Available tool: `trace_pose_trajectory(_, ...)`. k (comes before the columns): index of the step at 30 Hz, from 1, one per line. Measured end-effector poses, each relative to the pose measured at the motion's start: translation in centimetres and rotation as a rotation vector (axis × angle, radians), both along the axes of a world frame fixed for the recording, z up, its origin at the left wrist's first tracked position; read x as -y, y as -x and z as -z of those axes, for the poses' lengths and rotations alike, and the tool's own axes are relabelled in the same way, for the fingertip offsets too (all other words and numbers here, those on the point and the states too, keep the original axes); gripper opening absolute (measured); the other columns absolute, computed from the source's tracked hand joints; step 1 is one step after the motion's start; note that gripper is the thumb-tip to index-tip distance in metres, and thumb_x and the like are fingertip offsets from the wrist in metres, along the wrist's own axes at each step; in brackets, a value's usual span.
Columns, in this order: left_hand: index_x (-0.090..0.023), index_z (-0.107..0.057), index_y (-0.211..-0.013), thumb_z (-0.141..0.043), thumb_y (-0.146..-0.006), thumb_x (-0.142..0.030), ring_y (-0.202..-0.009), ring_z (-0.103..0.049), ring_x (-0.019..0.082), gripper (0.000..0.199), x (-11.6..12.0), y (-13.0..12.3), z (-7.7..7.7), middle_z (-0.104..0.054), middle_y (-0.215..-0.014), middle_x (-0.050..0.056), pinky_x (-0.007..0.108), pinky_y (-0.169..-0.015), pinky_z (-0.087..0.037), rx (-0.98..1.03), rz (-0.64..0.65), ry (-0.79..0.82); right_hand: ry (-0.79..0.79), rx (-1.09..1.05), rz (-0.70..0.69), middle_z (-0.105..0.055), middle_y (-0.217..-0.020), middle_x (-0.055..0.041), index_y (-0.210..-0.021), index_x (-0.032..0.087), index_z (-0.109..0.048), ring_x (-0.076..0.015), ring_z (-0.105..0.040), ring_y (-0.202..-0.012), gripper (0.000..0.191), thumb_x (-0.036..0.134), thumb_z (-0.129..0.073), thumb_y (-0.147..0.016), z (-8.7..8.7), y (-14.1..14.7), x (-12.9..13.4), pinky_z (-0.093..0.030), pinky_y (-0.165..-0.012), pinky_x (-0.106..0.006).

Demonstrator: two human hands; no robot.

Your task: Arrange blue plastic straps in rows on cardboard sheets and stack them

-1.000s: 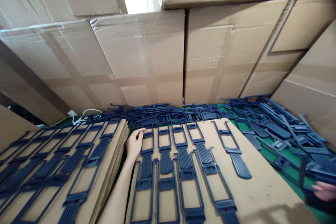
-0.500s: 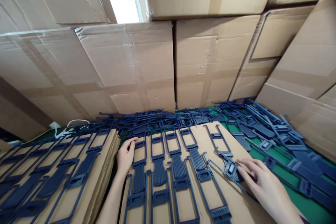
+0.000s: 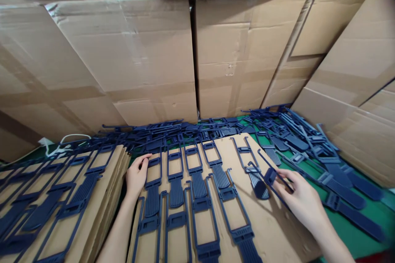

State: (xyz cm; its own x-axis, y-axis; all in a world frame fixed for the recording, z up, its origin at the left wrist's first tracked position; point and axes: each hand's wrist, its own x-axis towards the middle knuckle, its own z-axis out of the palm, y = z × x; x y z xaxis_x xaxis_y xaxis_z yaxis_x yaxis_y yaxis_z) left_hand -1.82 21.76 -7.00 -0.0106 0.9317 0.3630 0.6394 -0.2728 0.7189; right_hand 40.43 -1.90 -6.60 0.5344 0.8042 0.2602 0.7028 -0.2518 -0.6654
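My right hand [image 3: 296, 191] grips a dark blue plastic bracket [image 3: 270, 176] with long thin legs, holding it tilted above the right part of a cardboard sheet [image 3: 277, 230]. Just left of it, another bracket [image 3: 246, 152] with a ribbed, rounded tongue lies on the sheet. My left hand [image 3: 136, 176] rests at the sheet's left edge, its forefinger stretched towards the top of the leftmost bracket [image 3: 153, 170] and its thumb apart; its other fingers are mostly hidden. Several similar brackets lie in columns between my hands.
A stack of cardboard sheets [image 3: 106, 193] bearing more brackets stands on the left. Loose brackets [image 3: 291, 139] are heaped along the back and right of the green surface [image 3: 345, 224]. Large cardboard boxes [image 3: 151, 57] form a wall behind. A white cord [image 3: 63, 144] lies at back left.
My right hand has lifted the bracket off the sheet and tilted it more upright. The whole view has shifted a little; my left hand stays at the sheet's edge.
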Motion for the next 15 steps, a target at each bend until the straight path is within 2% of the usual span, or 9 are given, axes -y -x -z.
trace_pose_trajectory(5,-0.021,-0.067,-0.095,-0.042,-0.082,-0.043,-0.106,-0.059,0.025,0.035,0.0,-0.2,-0.2,-0.067,-0.109,0.006,0.037,-0.098,-0.041,0.01,-0.018,0.004,0.191,0.11,-0.103,-0.063,-0.099,-0.0055,-0.097,0.024,-0.068,-0.0205,-0.066,-0.086,0.026,0.037,-0.053,-0.08,-1.6,1.6,-1.3,-0.05,-0.064,-0.028)
trace_pose_trajectory(11,-0.021,-0.067,-0.096,-0.042,-0.082,-0.042,-0.105,-0.059,0.025,0.035,0.2,-0.5,-0.4,-0.067,-0.108,0.006,0.037,-0.096,-0.043,-0.006,-0.031,0.003,0.28,0.245,-0.083,-0.062,-0.096,-0.0042,-0.098,0.025,-0.068,-0.0183,-0.064,-0.075,0.028,0.039,-0.047,-0.086,-2.8,2.7,-2.1,-0.043,-0.057,-0.027)
trace_pose_trajectory(15,-0.02,-0.068,-0.096,-0.043,-0.082,-0.041,-0.102,-0.06,0.024,0.035,0.2,-0.5,-0.3,-0.067,-0.108,0.006,0.036,-0.095,-0.043,0.003,-0.033,0.002,0.352,0.293,-0.051,-0.061,-0.092,-0.0051,-0.093,0.023,-0.068,-0.0186,-0.063,-0.069,0.028,0.044,-0.054,-0.08,-3.4,3.0,-1.5,-0.037,-0.051,-0.027)
